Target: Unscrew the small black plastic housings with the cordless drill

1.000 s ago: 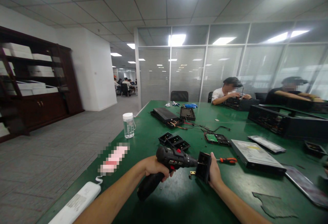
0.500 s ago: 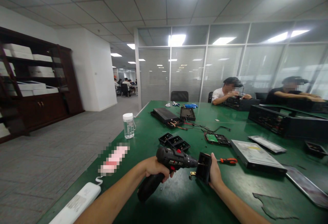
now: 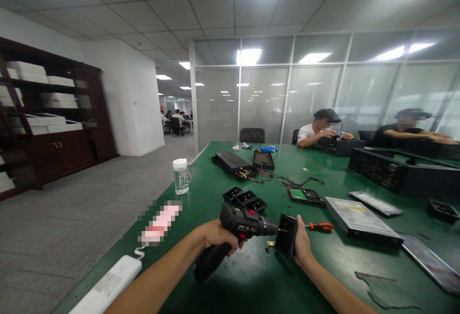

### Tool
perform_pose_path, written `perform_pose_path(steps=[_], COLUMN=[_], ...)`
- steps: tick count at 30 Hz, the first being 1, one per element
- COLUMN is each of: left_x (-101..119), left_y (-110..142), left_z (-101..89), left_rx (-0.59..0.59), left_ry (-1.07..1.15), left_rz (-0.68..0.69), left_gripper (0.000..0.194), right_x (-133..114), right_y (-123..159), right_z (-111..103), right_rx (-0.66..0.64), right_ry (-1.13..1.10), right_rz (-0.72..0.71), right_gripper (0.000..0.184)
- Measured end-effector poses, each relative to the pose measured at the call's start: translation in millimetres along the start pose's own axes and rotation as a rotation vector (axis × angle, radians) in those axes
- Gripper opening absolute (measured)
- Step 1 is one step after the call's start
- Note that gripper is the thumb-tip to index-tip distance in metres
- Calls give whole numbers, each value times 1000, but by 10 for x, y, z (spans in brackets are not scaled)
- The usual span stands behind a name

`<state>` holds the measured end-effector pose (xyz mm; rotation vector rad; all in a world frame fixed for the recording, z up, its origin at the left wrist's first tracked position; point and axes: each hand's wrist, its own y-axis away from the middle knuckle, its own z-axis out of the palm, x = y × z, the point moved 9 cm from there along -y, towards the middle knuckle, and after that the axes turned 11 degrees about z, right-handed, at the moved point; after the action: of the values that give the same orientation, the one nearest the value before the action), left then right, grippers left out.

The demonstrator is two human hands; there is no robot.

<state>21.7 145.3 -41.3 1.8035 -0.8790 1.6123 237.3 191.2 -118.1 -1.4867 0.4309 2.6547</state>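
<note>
My left hand (image 3: 216,236) is wrapped round the grip of a black cordless screwdriver (image 3: 235,235), whose nose points right into a small black plastic bracket (image 3: 286,235). My right hand (image 3: 303,244) holds that bracket upright on its edge on the green table (image 3: 251,280). A small brass piece (image 3: 269,245) lies on the table just under the tool's nose. An orange-handled screwdriver (image 3: 319,226) lies just behind my right hand.
Several black brackets (image 3: 245,198), a green circuit board (image 3: 304,194), an optical drive (image 3: 361,220), a computer case (image 3: 398,172) and a plastic bottle (image 3: 180,176) lie on the table. A white power strip (image 3: 108,285) sits at the near left edge. Two people work at the far right.
</note>
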Motion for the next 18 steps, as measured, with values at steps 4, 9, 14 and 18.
perform_pose_path(steps=[4, 9, 14, 18], left_x=[12, -64, -27, 5], left_y=[-11, -17, -4, 13], left_z=[-5, -24, -14, 2], left_rx=[-9, -7, -1, 4], left_ry=[4, 23, 36, 28], left_rz=[37, 4, 11, -18], left_gripper=[22, 23, 20, 21], right_x=[-4, -7, -11, -43], right_y=[-10, -30, 5, 46], right_z=[-14, -17, 8, 43], right_rx=[12, 5, -2, -13], right_ry=[37, 18, 15, 5], right_rz=[-6, -22, -17, -16], right_gripper=[44, 46, 44, 45])
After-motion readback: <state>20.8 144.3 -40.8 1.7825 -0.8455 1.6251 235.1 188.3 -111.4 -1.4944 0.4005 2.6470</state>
